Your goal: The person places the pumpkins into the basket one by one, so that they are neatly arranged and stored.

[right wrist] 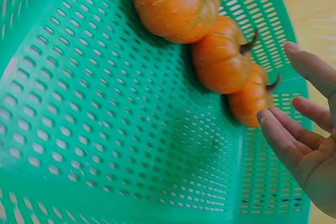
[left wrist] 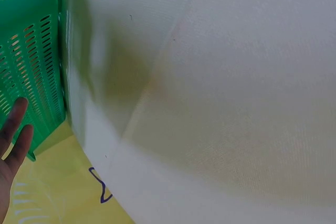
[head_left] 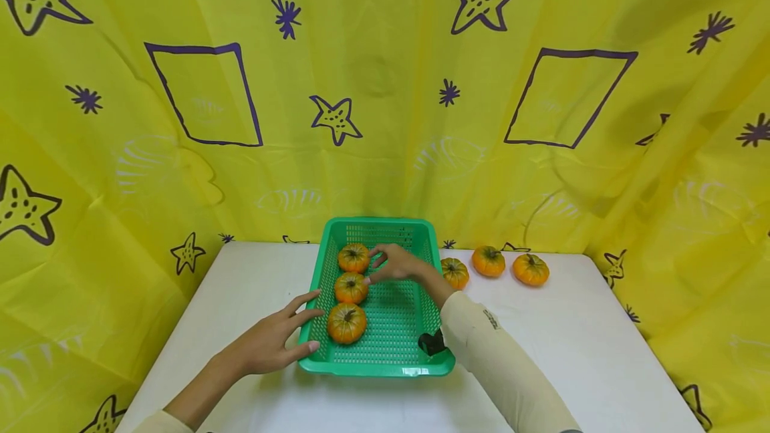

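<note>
A green plastic basket (head_left: 391, 371) stands on the white table. Inside, along its left wall, three small orange pumpkins sit in a row: a near one (head_left: 347, 323), a middle one (head_left: 351, 288) and a far one (head_left: 353, 258). My right hand (head_left: 394, 264) reaches over the right rim into the basket, fingers parted, beside the far and middle pumpkins; it grips neither, and whether a fingertip touches one is unclear. My left hand (head_left: 279, 339) is at the basket's left rim with fingers spread; in the left wrist view two fingers (left wrist: 19, 142) show beside the basket wall.
Three more pumpkins lie on the table right of the basket: one (head_left: 454, 273) partly behind the right forearm, another (head_left: 488, 261), and a rightmost one (head_left: 531, 270). A dark object (head_left: 430, 344) of unclear kind shows by the right sleeve. Yellow patterned cloth (head_left: 385, 179) surrounds the table (head_left: 577, 339).
</note>
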### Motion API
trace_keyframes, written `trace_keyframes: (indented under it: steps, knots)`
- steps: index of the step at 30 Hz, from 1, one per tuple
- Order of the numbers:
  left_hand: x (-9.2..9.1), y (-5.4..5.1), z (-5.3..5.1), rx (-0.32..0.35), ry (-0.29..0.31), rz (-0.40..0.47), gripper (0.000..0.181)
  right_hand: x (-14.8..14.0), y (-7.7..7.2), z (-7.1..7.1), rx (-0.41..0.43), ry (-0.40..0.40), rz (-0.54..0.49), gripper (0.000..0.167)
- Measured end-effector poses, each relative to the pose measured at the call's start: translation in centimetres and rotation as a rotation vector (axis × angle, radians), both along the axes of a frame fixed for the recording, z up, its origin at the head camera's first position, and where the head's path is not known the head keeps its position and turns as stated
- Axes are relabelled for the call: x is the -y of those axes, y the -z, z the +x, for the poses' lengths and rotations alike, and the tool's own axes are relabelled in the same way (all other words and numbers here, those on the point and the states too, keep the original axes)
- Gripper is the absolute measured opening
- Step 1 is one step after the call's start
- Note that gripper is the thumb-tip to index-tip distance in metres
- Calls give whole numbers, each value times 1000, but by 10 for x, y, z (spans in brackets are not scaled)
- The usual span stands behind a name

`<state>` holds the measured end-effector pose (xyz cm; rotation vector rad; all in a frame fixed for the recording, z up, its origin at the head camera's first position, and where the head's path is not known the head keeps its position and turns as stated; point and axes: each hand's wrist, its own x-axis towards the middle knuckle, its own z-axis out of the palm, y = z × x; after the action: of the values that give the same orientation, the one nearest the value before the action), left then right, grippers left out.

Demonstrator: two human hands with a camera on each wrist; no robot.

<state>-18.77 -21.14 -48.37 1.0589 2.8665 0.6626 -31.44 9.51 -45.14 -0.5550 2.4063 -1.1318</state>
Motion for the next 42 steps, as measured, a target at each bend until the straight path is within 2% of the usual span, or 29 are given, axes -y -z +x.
trace_keyframes:
  steps: [6,11,16,23,31,35,42]
  knots:
    - [0,-1,1,-4,-1,-2,56,-17,-21,7,-22,-23,-58,64]
    - [0,-2,1,-5,-1,-2,56,-38,-33,10,-34,-26,-108,65]
    - [0,-2,1,-7,-3,-2,56,-63,-41,14,-53,-3,-149,66]
    - [0,-2,1,-13,-4,0,55,-95,-46,23,-141,67,-182,63]
    - [-1,-1,1,4,-12,0,56,-131,-34,28,-155,136,-212,62]
    - [-1,-1,2,3,-16,-2,56,-148,-23,30,-181,183,-181,59]
    - [-1,0,1,1,-15,-1,55,-170,-2,36,-144,259,-128,64]
